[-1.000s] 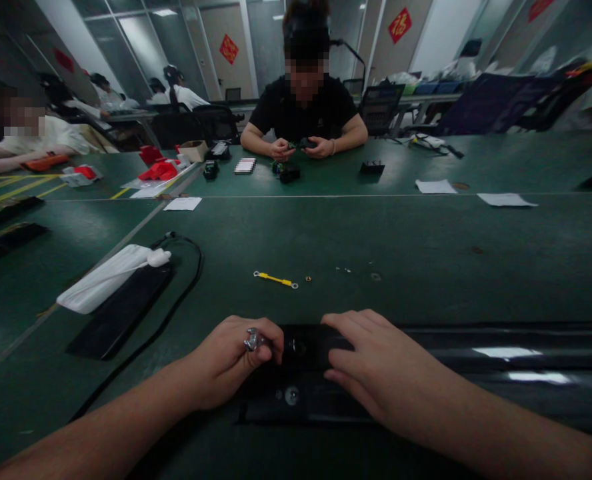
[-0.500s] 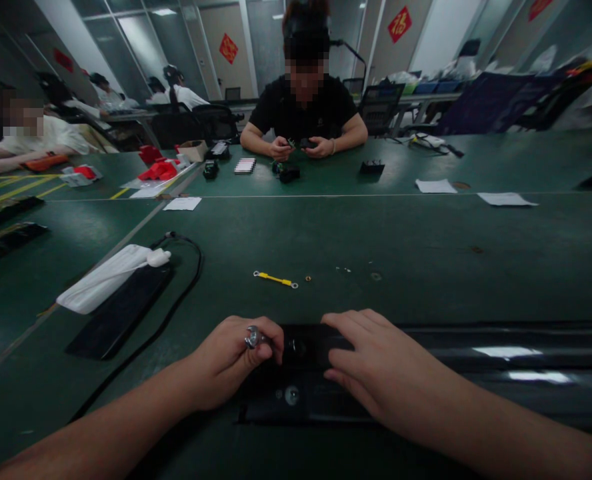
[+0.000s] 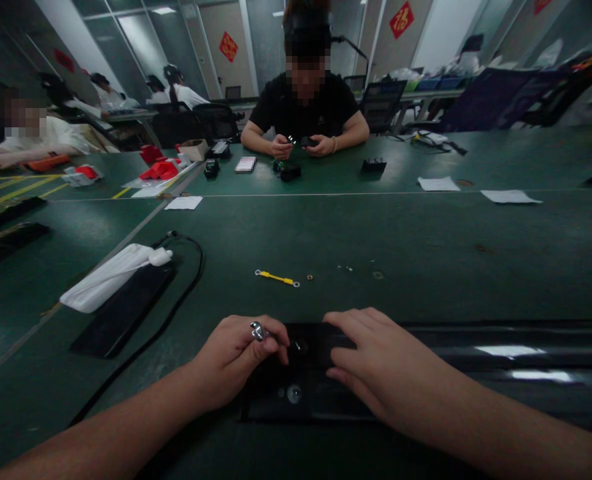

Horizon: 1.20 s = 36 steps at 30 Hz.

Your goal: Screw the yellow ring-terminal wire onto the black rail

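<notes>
A long glossy black panel (image 3: 456, 360) lies along the near side of the green table. My left hand (image 3: 243, 357) is closed at its left end, holding a small silver metal tool (image 3: 259, 331) whose jaw-like end pokes out above the thumb; the rest of it is hidden by the fingers. Just right of those fingertips is a dark round part. My right hand (image 3: 376, 360) rests on the panel with its fingers apart and holds nothing visible. A round silver screw head (image 3: 294, 394) shows on the panel between and below the hands.
Beyond the panel lie a yellow strap with ring ends (image 3: 277, 278) and a small brass nut (image 3: 310, 277). On the left are a white pouch (image 3: 109, 279), a dark slab (image 3: 123, 312) and a black cable (image 3: 176, 310). A person (image 3: 306, 100) sits opposite, handling small parts.
The silver tool in my left hand has turned slightly and moved a little right with the fingers. My right hand stays in nearly the same place.
</notes>
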{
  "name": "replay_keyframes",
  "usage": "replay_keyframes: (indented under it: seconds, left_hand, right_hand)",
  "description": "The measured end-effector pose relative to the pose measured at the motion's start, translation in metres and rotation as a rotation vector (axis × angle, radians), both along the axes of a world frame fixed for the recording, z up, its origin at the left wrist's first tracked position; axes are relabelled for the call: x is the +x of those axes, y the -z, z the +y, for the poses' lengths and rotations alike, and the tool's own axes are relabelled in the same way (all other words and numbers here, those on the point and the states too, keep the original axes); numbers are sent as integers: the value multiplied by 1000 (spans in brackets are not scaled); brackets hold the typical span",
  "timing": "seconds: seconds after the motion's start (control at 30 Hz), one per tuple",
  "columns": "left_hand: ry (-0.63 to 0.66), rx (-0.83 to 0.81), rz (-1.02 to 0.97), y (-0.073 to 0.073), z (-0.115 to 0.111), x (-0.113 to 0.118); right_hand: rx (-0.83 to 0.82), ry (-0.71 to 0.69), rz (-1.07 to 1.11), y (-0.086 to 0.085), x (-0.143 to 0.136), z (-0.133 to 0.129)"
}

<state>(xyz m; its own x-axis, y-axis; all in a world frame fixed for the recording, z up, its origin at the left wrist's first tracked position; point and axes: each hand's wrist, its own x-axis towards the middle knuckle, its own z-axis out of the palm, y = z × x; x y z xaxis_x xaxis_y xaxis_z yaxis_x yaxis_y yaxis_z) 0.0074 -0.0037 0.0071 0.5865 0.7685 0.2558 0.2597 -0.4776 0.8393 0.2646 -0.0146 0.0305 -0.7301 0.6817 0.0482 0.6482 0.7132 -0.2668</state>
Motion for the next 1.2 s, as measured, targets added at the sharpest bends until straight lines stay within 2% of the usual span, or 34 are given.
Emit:
replay_keyframes:
  seconds: [0.87, 1.2]
  left_hand:
    - [-20, 86, 22, 3, 0, -1]
    - [-36, 117, 94, -2, 0, 1]
  right_hand:
    - [2, 1, 6, 1, 0, 1]
    - [18, -4, 11, 3, 1, 0]
